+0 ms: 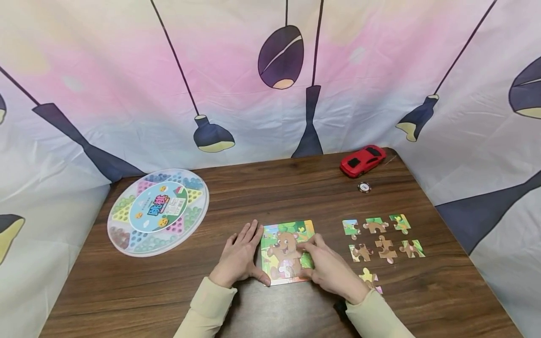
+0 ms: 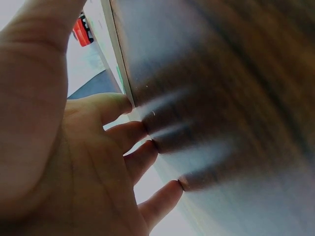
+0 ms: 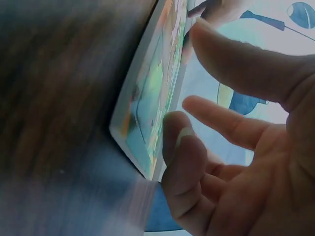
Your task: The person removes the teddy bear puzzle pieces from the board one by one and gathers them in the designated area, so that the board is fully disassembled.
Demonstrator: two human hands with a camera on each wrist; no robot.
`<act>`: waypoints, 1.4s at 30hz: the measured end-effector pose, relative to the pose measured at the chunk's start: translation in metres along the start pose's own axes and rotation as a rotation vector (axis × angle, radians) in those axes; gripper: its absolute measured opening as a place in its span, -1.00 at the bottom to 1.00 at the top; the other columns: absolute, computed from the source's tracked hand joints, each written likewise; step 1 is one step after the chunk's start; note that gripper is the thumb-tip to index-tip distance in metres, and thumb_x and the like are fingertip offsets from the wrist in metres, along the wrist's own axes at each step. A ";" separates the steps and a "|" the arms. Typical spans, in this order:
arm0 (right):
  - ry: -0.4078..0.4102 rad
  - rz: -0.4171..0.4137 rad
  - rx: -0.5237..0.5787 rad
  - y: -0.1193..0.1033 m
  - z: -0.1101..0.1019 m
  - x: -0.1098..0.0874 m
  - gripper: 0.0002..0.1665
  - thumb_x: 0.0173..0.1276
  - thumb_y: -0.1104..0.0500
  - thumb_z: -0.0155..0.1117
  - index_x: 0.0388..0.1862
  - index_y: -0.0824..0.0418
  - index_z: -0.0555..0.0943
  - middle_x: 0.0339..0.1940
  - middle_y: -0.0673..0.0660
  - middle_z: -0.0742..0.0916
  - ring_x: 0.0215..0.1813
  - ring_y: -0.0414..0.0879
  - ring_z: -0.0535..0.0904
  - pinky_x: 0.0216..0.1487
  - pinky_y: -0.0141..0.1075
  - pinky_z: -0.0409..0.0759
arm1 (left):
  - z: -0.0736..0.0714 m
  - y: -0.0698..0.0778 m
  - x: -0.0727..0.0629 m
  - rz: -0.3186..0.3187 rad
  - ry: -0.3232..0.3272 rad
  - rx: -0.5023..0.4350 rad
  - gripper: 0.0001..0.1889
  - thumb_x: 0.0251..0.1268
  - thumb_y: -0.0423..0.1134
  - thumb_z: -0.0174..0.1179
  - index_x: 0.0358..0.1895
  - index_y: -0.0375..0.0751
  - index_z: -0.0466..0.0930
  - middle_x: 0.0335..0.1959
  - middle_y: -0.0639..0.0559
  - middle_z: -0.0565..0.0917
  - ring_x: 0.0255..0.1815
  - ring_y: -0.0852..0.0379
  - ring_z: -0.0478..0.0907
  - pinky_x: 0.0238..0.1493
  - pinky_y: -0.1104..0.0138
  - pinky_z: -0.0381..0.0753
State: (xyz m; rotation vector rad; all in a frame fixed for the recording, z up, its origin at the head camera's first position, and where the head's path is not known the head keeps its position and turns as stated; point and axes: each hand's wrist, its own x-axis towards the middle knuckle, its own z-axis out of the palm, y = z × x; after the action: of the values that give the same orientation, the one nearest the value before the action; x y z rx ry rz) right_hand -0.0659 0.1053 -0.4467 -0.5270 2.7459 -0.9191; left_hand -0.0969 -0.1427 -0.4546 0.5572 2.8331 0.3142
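Observation:
A jigsaw puzzle board (image 1: 284, 245) with a cartoon bear picture lies flat on the table between the two hands. My left hand (image 1: 237, 258) rests along its left side, fingers extended, fingertips on the tabletop in the left wrist view and thumb at the lower left corner. Over the board's right side reaches my right hand (image 1: 329, 267), index finger on the picture near the bear and thumb by the lower right edge. In the right wrist view, the fingers (image 3: 221, 120) are loosely bent with no piece between them, beside the tilted-looking board (image 3: 147, 93).
Several loose puzzle pieces (image 1: 385, 249) lie in rows to the right on the wooden table (image 1: 262, 197). Behind them are a poker chip (image 1: 364, 187) and a red toy car (image 1: 362, 161). A round Chinese checkers set (image 1: 158, 212) lies at the left. Patterned curtains (image 1: 236, 75) hang behind.

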 end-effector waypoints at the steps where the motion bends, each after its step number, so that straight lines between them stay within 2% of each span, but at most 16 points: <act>1: -0.005 -0.006 -0.008 -0.001 0.001 0.001 -0.37 0.10 0.11 0.54 0.17 0.17 0.58 -0.05 -0.01 0.45 -0.24 -0.18 0.45 -0.28 -0.26 0.48 | 0.000 0.000 0.000 0.001 0.001 -0.003 0.48 -0.64 0.45 0.44 0.55 -0.19 0.00 0.57 -0.15 -0.04 0.56 -0.08 -0.09 0.34 -0.15 0.15; 5: -0.033 -0.036 -0.015 -0.003 0.004 0.004 -0.39 0.09 0.11 0.54 0.15 0.18 0.59 -0.06 -0.02 0.44 -0.30 -0.20 0.41 -0.30 -0.30 0.46 | -0.001 0.000 0.000 -0.004 -0.002 -0.011 0.49 -0.66 0.44 0.45 0.55 -0.19 0.01 0.57 -0.16 -0.04 0.56 -0.09 -0.08 0.33 -0.15 0.15; 13: -0.078 -0.041 0.066 -0.007 0.012 0.007 -0.49 0.14 0.20 0.50 0.08 0.27 0.59 -0.13 0.04 0.40 -0.43 -0.22 0.36 -0.33 -0.36 0.41 | 0.000 0.001 0.001 -0.012 -0.011 -0.016 0.49 -0.66 0.43 0.47 0.55 -0.18 0.00 0.57 -0.15 -0.04 0.56 -0.08 -0.09 0.34 -0.15 0.14; 21: -0.105 -0.036 0.082 -0.007 0.015 0.010 -0.66 0.16 0.22 0.49 -0.11 0.19 0.57 -0.24 0.02 0.35 -0.48 -0.20 0.33 -0.39 -0.37 0.40 | 0.001 -0.001 0.001 -0.017 -0.007 -0.007 0.49 -0.66 0.45 0.46 0.55 -0.17 0.00 0.57 -0.14 -0.03 0.56 -0.08 -0.08 0.34 -0.14 0.14; 30: -0.125 -0.023 0.124 -0.007 0.014 0.013 -0.62 0.14 0.26 0.49 -0.19 0.21 0.46 -0.27 0.06 0.33 -0.47 -0.15 0.34 -0.43 -0.35 0.40 | 0.000 -0.001 0.001 -0.004 -0.002 0.000 0.48 -0.65 0.45 0.45 0.55 -0.18 0.01 0.57 -0.15 -0.03 0.56 -0.08 -0.08 0.34 -0.14 0.15; 42: -0.137 -0.043 0.092 -0.006 0.012 0.015 -0.58 0.11 0.26 0.52 -0.25 0.17 0.40 -0.31 0.09 0.29 -0.48 -0.13 0.34 -0.48 -0.35 0.39 | -0.001 0.001 0.001 0.000 -0.003 -0.002 0.48 -0.64 0.45 0.44 0.55 -0.18 0.00 0.57 -0.14 -0.04 0.56 -0.08 -0.07 0.34 -0.14 0.15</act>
State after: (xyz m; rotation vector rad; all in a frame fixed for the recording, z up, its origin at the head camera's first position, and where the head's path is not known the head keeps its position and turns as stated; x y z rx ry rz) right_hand -0.0745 0.0886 -0.4535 -0.6109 2.5666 -0.9757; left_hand -0.0976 -0.1416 -0.4536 0.5573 2.8292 0.3152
